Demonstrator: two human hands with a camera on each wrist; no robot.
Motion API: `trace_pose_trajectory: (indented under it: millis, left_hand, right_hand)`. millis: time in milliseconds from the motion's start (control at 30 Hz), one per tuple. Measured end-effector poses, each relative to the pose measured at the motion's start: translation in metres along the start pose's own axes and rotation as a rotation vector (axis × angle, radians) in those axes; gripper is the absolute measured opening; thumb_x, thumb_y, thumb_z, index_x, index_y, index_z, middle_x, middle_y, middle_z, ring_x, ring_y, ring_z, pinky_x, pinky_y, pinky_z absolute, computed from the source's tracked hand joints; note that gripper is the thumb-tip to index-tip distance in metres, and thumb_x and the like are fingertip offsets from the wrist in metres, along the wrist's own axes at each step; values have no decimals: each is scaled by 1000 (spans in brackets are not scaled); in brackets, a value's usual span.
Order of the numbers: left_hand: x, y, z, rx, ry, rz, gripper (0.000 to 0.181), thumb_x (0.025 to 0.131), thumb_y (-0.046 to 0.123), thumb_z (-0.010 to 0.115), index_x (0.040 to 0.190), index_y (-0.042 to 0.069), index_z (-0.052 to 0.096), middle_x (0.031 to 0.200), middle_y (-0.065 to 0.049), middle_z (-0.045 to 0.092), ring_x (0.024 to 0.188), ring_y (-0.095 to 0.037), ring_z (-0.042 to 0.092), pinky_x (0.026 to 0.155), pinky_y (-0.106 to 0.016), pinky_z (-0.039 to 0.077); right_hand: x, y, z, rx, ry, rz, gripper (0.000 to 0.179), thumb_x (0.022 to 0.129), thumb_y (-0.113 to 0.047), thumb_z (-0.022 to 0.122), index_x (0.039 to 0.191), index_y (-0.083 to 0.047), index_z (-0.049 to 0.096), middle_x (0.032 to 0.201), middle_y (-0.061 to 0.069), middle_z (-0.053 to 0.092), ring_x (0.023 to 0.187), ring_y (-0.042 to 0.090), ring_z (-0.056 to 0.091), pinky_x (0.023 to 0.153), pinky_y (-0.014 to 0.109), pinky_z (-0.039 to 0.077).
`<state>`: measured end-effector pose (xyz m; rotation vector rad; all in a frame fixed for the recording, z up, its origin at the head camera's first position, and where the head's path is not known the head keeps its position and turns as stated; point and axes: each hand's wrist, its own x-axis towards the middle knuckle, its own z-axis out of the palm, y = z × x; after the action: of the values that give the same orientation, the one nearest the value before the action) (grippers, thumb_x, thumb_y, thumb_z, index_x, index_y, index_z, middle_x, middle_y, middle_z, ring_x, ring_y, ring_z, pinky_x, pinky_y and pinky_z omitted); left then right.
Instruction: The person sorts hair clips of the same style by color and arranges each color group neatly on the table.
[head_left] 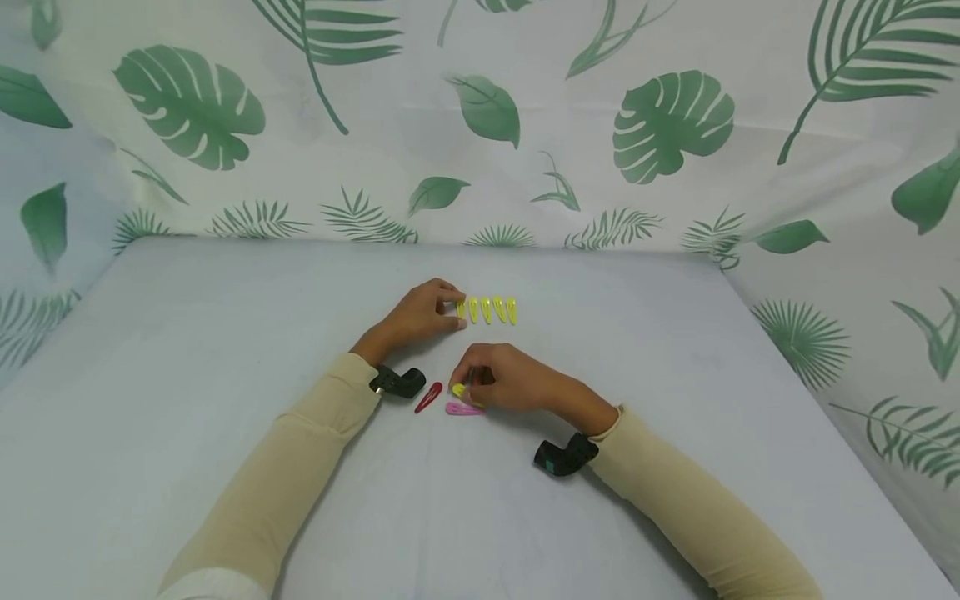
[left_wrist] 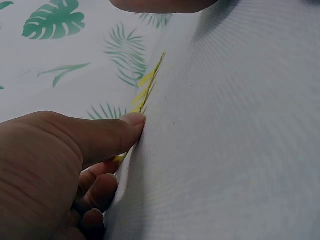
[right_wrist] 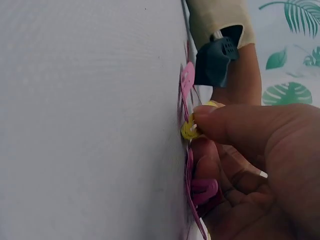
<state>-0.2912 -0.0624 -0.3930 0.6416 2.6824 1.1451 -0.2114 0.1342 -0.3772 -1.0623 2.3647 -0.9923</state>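
Note:
Several yellow snap hair clips stand side by side in a short row on the white cloth. At the row's left end my left hand pinches the outermost yellow clip between thumb and fingers, one at each end of it. Nearer to me, my right hand holds another yellow hair clip between thumb and fingertips, low over the cloth. A pink hair clip lies just below those fingers, partly covered. Under the right hand, the right wrist view shows magenta clips.
A dark red hair clip lies left of the pink one, close to the left wrist's black camera. Another black camera sits at the right wrist. Behind the white-covered table hangs a leaf-print cloth.

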Motion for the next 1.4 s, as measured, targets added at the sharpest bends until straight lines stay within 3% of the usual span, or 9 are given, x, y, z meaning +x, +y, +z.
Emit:
trace_pose_trajectory:
  millis: [133,333,500,800,967,1167,1400]
  left_hand:
    - [-1,0,0,7,-2,-9,52,90,21,72,136,4,57,133,-9,51,107,-23,50,91,-37,42]
    - [-1,1,-1,-6,-7,-18,51,90,21,72,136,5,57,133,-9,51,107,-23,50,90,-37,43]
    - [1,-1,-1,-12,-6,-14,52,90,21,72,136,5,57,133,-9,50,107,-23,51,90,-37,43]
    - [1,-2,0,-8,-5,-11,52,90,22,72,136,4,57,133,-9,51,107,-23,50,89,-37,42]
    - [2,-2,-1,-5,-4,-2,51,89,21,72,135,4,57,133,-11,51,106,-23,50,89,-38,42]
    - [6,-3,-2,19,-1,24,50,90,23,72,134,3,59,132,-12,52,104,-24,52,88,-37,44]
    - [5,-6,0,12,1,24,51,89,23,72,134,3,58,131,-12,52,104,-24,52,88,-37,43]
  right_hand:
    - [0,2,-2,68,11,24,15,90,0,65,101,-9,68,88,-1,64,77,13,56,71,26,48]
    - [-1,3,-5,183,23,116,11,92,-3,62,101,-7,66,84,1,64,66,14,52,57,26,42]
    - [-1,3,-7,228,32,146,7,93,-9,64,100,-7,65,80,3,62,60,16,52,52,27,41]
    - [1,6,-6,301,129,126,6,94,-6,63,99,-2,63,91,5,72,74,20,64,63,27,50]
    - [1,7,-7,313,178,100,7,94,-3,62,100,0,63,89,7,72,78,20,67,66,28,51]
    - [2,6,-12,319,211,124,18,95,-1,60,112,4,63,92,8,72,85,20,70,72,28,53]
    - [1,9,-16,296,255,123,18,95,1,59,111,5,66,94,11,72,82,21,70,70,30,55]
